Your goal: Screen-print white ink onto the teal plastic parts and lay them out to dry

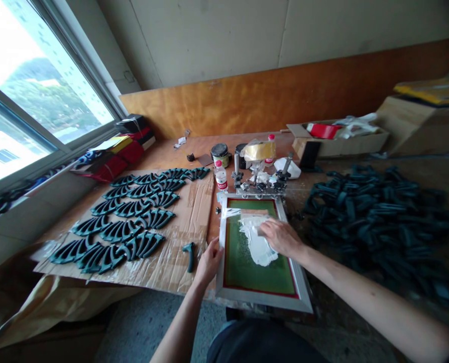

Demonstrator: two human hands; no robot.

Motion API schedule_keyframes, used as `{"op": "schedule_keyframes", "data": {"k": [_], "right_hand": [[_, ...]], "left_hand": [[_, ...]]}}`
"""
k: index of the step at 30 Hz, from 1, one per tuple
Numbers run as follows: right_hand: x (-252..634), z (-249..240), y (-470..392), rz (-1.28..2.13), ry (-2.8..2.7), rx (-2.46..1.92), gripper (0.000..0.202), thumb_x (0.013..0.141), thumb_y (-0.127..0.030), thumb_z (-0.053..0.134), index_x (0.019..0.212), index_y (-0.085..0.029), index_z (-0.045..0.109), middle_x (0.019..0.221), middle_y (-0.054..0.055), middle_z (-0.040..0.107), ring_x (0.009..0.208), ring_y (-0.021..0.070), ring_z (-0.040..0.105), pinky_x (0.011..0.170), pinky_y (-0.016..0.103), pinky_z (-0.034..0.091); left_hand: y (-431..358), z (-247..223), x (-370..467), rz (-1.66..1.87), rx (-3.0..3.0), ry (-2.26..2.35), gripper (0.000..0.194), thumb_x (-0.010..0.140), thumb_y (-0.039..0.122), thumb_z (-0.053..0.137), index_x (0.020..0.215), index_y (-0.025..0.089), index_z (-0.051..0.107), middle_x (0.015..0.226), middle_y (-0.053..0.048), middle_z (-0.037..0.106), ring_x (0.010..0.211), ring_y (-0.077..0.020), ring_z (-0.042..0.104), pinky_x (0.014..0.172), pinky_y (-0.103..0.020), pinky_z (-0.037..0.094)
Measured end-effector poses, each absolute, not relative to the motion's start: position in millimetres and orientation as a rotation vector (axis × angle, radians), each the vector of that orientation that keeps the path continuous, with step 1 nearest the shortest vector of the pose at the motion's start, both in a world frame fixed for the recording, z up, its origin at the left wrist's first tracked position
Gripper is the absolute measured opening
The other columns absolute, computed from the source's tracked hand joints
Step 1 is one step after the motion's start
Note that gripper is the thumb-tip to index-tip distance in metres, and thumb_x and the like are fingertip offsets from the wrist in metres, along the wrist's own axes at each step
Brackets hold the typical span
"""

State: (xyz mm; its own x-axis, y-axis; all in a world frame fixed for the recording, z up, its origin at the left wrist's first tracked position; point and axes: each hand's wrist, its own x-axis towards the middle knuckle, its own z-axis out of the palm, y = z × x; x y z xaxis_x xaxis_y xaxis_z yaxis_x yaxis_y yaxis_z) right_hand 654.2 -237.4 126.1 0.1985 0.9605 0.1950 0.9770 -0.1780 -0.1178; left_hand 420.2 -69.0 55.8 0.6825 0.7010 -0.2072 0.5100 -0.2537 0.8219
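Observation:
A silk-screen frame (303, 297) with a grey metal border and green mesh (247, 280) lies before me. White ink (261, 249) is spread thickly over the upper middle of the mesh. My right hand (279, 236) is closed around a small pale scraper (261, 230) at the ink; the fingers partly cover it. At the frame's left side my left hand (210, 259) has its fingers curled on the border. A single dark green handle-shaped plastic part (189, 256) lies on the cardboard left of this hand. The metal hinge clamp (260, 190) stands at the frame's far end.
Rows of dark green parts (128, 222) cover the cardboard sheet (198, 206) at left. A large heap of similar parts (372, 222) lies at right. Behind the frame stand a bottle (221, 176), an ink tin (219, 154) and a tape roll (260, 150). Boxes (338, 143) sit back right.

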Motion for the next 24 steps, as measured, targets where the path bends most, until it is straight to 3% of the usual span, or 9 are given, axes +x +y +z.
{"op": "schedule_keyframes", "data": {"k": [5,9,14,19,24], "right_hand": [[642,120,-274,-0.052,-2.232,-1.803,0.019,0.084,-0.007,0.047,0.082,-0.018,0.062,0.079,0.005,0.063,0.077,0.0174,0.055,0.066,0.028,0.040],[649,132,-272,0.101,-2.154,-1.896,0.013,0.082,-0.011,0.055,0.078,-0.020,0.062,0.076,0.001,0.063,0.077,0.0165,0.055,0.064,0.027,0.040],[635,108,-278,-0.262,-2.047,-1.778,0.026,0.088,-0.008,0.043,0.097,-0.016,0.066,0.090,0.008,0.066,0.087,0.0189,0.058,0.073,0.029,0.045],[638,117,-279,-0.034,-2.072,-1.793,0.017,0.090,-0.019,0.054,0.100,-0.020,0.067,0.087,0.004,0.067,0.085,0.0182,0.061,0.073,0.028,0.048],[673,168,-218,-0.073,-1.768,-2.143,0.052,0.087,-0.035,0.064,0.137,-0.030,0.051,0.106,0.004,0.064,0.083,0.0191,0.064,0.070,0.029,0.051]], "left_hand": [[-71,59,421,0.238,1.948,0.959,0.054,0.090,0.046,0.043,0.133,0.015,0.052,0.067,0.002,0.055,0.064,-0.0150,0.055,0.062,-0.025,0.039],[-72,62,421,0.257,1.944,0.954,0.052,0.089,0.045,0.045,0.131,0.015,0.054,0.067,0.002,0.055,0.063,-0.0149,0.054,0.060,-0.025,0.038],[-73,59,420,0.310,1.836,0.952,0.052,0.087,0.047,0.050,0.129,0.016,0.057,0.069,0.000,0.060,0.064,-0.0153,0.056,0.060,-0.024,0.041],[-73,61,421,0.333,1.688,0.937,0.058,0.081,0.051,0.058,0.128,0.016,0.058,0.067,0.000,0.061,0.064,-0.0153,0.057,0.059,-0.024,0.042],[-71,96,420,0.336,1.528,0.868,0.080,0.073,0.057,0.065,0.137,0.014,0.048,0.062,0.003,0.059,0.054,-0.0128,0.052,0.051,-0.022,0.038]]}}
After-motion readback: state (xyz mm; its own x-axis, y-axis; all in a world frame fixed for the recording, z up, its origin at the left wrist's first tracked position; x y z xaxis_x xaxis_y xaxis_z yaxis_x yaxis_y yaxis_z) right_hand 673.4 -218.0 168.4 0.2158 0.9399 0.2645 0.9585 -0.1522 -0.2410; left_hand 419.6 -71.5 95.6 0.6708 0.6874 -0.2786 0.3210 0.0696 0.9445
